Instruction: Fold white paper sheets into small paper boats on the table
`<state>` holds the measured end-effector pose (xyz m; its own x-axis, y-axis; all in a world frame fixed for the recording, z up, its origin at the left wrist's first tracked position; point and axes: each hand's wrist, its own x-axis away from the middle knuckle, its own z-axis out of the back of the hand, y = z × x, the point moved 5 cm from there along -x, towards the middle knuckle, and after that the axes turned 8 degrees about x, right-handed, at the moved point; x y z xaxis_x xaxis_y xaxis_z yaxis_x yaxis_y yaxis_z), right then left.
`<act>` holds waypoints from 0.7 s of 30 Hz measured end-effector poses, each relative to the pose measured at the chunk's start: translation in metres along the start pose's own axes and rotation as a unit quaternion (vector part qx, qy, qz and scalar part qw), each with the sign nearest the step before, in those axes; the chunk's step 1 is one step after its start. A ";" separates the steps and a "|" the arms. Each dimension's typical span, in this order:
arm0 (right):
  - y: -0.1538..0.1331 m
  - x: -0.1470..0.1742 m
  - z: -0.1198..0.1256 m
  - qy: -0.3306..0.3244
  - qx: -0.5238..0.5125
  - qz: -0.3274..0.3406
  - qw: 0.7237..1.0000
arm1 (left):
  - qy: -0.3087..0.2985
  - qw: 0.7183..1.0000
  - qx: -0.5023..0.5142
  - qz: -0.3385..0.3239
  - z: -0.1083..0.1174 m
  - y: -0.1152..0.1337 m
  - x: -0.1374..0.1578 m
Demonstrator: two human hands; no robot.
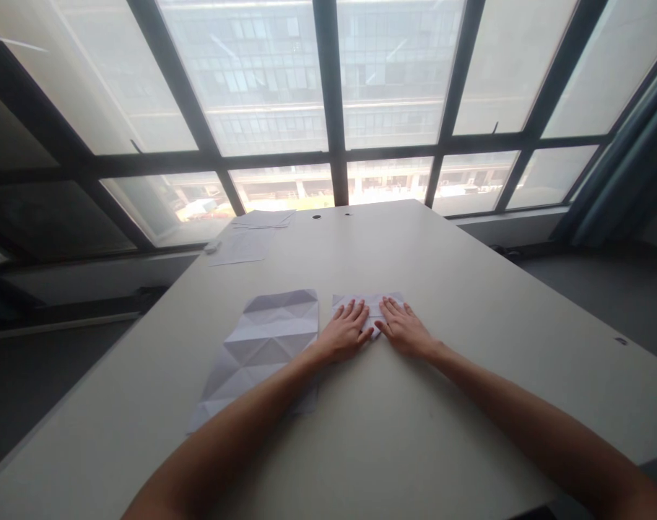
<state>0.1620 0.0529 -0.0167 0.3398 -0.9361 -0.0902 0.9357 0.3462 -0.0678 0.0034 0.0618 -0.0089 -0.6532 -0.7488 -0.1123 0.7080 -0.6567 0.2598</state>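
Note:
A small folded piece of white paper (375, 309) lies on the white table (393, 419). My left hand (348, 331) rests flat on its left part, fingers stretched out and pointing away from me. On the right part my right hand (403, 326) lies flat in the same way, thumb close to the left thumb. Both hands cover much of the folded paper. Under and beside my left forearm is a larger unfolded sheet of paper (271, 328), marked with many crease lines and partly hidden by the arm.
Several loose paper sheets (247, 245) lie at the far left of the table, with a small white object (212, 247) beside them at the edge. A dark round hole (316, 217) is near the far edge. Large framed windows (333, 108) rise behind; a curtain (621, 159) hangs right.

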 end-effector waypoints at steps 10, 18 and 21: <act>0.012 0.002 -0.001 -0.004 0.010 -0.079 0.997 | 0.019 0.995 -0.010 0.101 0.002 -0.010 -0.003; 0.019 -0.001 -0.002 0.011 0.010 -0.082 0.997 | 0.057 0.986 -0.017 0.156 -0.002 -0.022 -0.002; 0.020 -0.001 -0.004 0.012 0.008 -0.083 0.996 | 0.070 0.985 -0.009 0.158 -0.003 -0.026 -0.004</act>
<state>0.1797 0.0608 -0.0216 0.1779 -0.9788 -0.1019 0.9803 0.1852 -0.0681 -0.0114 0.0814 -0.0179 -0.3570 -0.9202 -0.1608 0.8757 -0.3896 0.2854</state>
